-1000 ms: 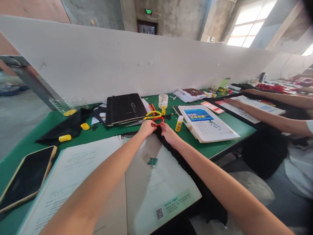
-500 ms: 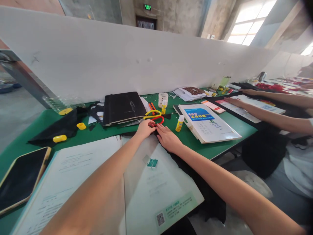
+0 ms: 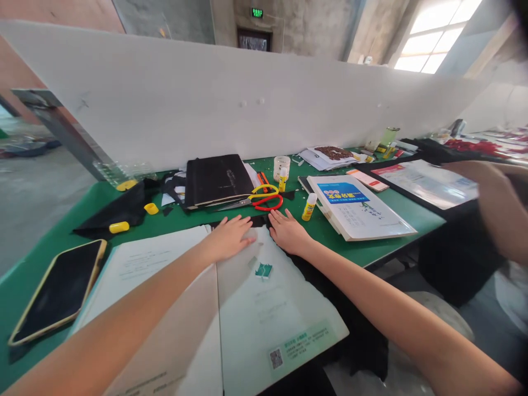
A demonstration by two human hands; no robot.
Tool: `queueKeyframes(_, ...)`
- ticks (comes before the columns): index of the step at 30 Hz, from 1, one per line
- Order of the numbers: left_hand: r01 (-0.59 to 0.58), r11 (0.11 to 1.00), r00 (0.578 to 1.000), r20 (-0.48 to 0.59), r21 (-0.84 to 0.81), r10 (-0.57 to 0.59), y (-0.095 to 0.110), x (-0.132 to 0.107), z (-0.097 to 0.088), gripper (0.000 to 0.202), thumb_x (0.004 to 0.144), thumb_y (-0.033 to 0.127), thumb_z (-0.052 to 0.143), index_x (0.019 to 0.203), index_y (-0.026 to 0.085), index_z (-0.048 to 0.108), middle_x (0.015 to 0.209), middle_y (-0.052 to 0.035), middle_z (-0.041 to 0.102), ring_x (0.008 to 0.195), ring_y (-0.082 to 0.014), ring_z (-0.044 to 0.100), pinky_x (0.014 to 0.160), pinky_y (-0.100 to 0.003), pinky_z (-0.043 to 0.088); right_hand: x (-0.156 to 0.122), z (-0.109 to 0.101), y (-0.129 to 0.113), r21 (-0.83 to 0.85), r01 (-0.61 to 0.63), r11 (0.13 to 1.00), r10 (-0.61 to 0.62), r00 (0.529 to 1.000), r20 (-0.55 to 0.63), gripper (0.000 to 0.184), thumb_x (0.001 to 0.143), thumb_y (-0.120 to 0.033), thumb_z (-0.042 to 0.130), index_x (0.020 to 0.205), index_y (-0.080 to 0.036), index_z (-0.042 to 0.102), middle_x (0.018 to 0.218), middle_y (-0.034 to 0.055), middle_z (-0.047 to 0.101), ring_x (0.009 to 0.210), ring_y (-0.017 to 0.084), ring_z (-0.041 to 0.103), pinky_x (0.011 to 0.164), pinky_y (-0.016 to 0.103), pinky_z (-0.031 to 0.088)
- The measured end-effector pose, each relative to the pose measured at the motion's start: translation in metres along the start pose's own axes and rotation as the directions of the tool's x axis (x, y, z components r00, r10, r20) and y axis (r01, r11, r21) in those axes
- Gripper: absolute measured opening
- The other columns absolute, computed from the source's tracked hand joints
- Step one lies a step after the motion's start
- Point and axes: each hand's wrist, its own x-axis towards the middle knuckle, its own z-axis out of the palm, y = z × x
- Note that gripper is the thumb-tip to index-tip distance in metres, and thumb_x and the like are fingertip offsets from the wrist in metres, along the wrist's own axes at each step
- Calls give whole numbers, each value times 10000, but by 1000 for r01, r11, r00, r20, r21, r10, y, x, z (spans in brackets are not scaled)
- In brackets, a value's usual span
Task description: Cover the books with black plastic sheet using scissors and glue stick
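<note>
An open book (image 3: 256, 324) lies in front of me with black cloth (image 3: 363, 330) under its right page. My left hand (image 3: 229, 237) rests flat near the top of the book, fingers spread. At the page's upper right edge, my right hand (image 3: 289, 232) also lies flat, its fingertips by the black material. A small green-and-white scrap (image 3: 263, 270) sits on the page below the hands. Just beyond the fingers are scissors (image 3: 264, 199) with one yellow and one red handle loop. A yellow glue stick (image 3: 309, 207) stands to the right of my right hand.
A phone (image 3: 58, 294) lies at the left. A black notebook (image 3: 218, 180) is behind the scissors. Another book with a blue label (image 3: 344, 193) lies at the right. Yellow caps (image 3: 119, 227) sit on black cloth. A person's arm (image 3: 495, 203) is at the far right.
My left hand has moved left and away from my right hand, its fingers now spread on the page. The other person's arms have drawn back from their sheet. The view has shifted slightly.
</note>
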Motion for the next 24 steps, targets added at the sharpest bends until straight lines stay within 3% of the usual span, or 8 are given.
queueKeyframes(2, 5, 1000, 999, 41, 27, -6, 4, -13, 9, 567, 910, 484, 411, 1406, 210, 376, 1504, -80, 291, 1398, -285, 214, 1110, -478, 176, 0, -3, -5, 1, -37, 999, 37, 999, 26, 522, 931, -265, 327, 1372, 5, 398, 1453, 214, 337, 1364, 285, 302, 1126, 499, 179)
queueKeyframes(5, 10, 998, 1000, -2, 54, -10, 11, -21, 16, 594, 917, 507, 385, 1425, 201, 347, 1515, -88, 255, 1406, -280, 189, 1114, -464, 175, -1, -6, -14, 5, -86, 996, 87, 996, -23, 514, 922, -269, 366, 1364, -11, 411, 1469, 210, 316, 1372, 297, 275, 1115, 504, 210)
queueKeyframes(9, 34, 997, 999, -44, 77, -30, 17, -21, 19, 592, 918, 515, 379, 1417, 198, 362, 1508, -95, 273, 1398, -302, 209, 1102, -477, 198, -3, -4, -25, 25, -34, 999, 37, 994, -106, 455, 940, -248, 312, 1308, -57, 500, 1358, 177, 486, 1312, 238, 385, 1105, 375, 282)
queueKeyframes(11, 33, 996, 998, -57, 86, -28, 19, -22, 20, 593, 919, 525, 371, 1415, 200, 367, 1507, -90, 276, 1394, -312, 214, 1097, -489, 203, -4, -1, -28, 36, -9, 999, 12, 997, -76, 477, 949, -251, 277, 1299, -21, 505, 1348, 193, 495, 1308, 231, 395, 1099, 345, 294)
queueKeyframes(15, 40, 993, 998, -47, 112, -35, 21, -23, 20, 584, 933, 516, 346, 1421, 196, 355, 1516, -67, 256, 1394, -313, 213, 1097, -494, 215, -5, 1, -33, 45, -21, 999, 22, 1000, -8, 549, 951, -321, 295, 1359, 27, 413, 1436, 218, 371, 1365, 260, 304, 1123, 389, 244)
queueKeyframes(24, 35, 982, 998, -57, 185, -25, 19, -21, 25, 596, 932, 509, 361, 1412, 155, 362, 1510, -60, 275, 1389, -311, 226, 1088, -516, 258, 14, -7, -43, 153, -204, 967, 167, 959, 228, 679, 951, -441, 198, 1413, 46, 298, 1507, 217, 207, 1414, 280, 150, 1138, 431, 133)
